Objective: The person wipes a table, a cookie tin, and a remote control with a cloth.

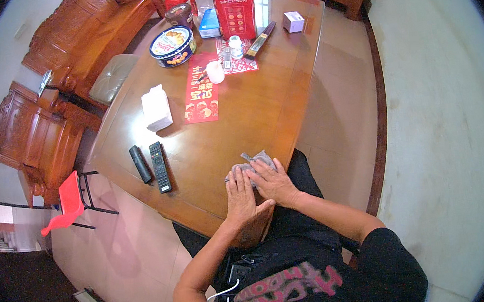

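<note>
On the near part of a glossy wooden table [248, 126], a crumpled grey cloth [264, 156] lies under both my hands. My left hand [242, 199] holds the cloth's left part down with straight fingers, its thumb pointing right. Beside it, my right hand [272, 183] presses on the right part, fingers slanting up and left. The two hands are close together, and much of the cloth is hidden beneath them. A striped strip [246, 156] sticks out at the cloth's far edge.
Left of my hands lie a black remote control [160, 166] and a smaller black device [140, 164]. Farther off are a tissue pack [156, 108], a red printed sheet [201, 98], a white round object [215, 72], a cookie tin [172, 46] and a red box [235, 12].
</note>
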`<state>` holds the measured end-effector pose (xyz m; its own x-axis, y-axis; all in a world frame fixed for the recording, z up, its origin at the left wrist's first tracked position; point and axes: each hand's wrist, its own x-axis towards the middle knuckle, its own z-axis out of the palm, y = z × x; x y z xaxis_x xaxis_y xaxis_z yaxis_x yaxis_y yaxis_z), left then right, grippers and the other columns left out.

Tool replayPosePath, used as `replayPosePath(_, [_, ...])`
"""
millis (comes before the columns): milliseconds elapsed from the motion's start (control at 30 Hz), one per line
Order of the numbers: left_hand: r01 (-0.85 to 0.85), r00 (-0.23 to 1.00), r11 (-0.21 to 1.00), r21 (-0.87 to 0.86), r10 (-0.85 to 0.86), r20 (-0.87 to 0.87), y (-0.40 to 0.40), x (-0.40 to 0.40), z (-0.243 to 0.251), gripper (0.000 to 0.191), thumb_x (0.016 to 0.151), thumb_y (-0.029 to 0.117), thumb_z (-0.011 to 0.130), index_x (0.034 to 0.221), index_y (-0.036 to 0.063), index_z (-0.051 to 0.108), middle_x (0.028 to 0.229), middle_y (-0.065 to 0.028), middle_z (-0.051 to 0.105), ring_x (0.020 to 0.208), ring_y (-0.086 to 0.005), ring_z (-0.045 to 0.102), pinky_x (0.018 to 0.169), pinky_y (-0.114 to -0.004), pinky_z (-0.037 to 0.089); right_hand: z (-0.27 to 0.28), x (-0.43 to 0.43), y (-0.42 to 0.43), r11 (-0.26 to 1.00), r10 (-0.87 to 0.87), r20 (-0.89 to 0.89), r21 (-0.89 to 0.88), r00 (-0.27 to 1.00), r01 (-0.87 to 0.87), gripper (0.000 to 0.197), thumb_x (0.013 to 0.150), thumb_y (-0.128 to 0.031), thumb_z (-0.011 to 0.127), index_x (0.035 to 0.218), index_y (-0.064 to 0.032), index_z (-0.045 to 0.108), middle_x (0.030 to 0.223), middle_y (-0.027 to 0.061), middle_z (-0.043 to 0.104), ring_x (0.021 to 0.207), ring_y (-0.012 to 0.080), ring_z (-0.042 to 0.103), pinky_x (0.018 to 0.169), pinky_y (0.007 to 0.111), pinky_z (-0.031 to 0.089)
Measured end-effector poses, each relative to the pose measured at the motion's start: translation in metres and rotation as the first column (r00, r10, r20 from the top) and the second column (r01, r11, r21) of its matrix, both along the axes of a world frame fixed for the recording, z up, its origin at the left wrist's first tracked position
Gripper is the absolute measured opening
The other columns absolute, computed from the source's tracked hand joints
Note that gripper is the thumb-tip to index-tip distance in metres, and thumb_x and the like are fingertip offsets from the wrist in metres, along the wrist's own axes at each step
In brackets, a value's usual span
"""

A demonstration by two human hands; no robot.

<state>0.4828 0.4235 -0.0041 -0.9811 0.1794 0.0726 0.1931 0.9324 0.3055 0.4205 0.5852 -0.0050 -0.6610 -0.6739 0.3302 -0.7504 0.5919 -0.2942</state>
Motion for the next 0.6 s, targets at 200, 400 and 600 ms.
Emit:
replayPosePath(200, [0.178,0.979,0.984,-0.030,-0.180,-0.098,0.010,-0.064,-0.011,0.122,0.079,0.081,0.047,0.145,-0.0183,0.019,0.152,-0.0400,0.015,0.142,-0.0560,0.013,0.116,-0.060,0.014,0.003,-0.047,0.023,0.991,-0.106,-0.073,0.069,0.992,0.111,0.050,0.089,-0.023,0.060,0.138,-0.0152,0.051,0.145,0.0088,0.047,0.136,0.0233,0.043,0.107,0.061,0.032])
replayPosePath(400, [0.193,0.979,0.980,-0.043,-0.195,-0.056,0.031,-0.149,-0.011,0.123,0.078,0.083,0.046,0.147,-0.0151,0.020,0.153,-0.0381,0.017,0.141,-0.0561,0.016,0.116,-0.061,0.015,-0.006,-0.113,0.036,0.959,-0.255,-0.097,0.105,0.962,0.264,0.050,0.091,-0.027,0.058,0.140,-0.0177,0.049,0.150,0.0053,0.043,0.138,0.0234,0.040,0.108,0.059,0.031])
replayPosePath(600, [0.175,0.980,0.984,-0.022,-0.176,-0.092,0.038,-0.213,-0.013,0.118,0.081,0.080,0.046,0.149,-0.0110,0.018,0.155,-0.0356,0.016,0.143,-0.0544,0.014,0.117,-0.059,0.014,-0.002,-0.173,0.042,0.955,-0.282,-0.029,0.091,0.959,0.284,0.052,0.094,-0.026,0.053,0.144,-0.0182,0.043,0.155,0.0069,0.035,0.144,0.0224,0.032,0.110,0.060,0.027])
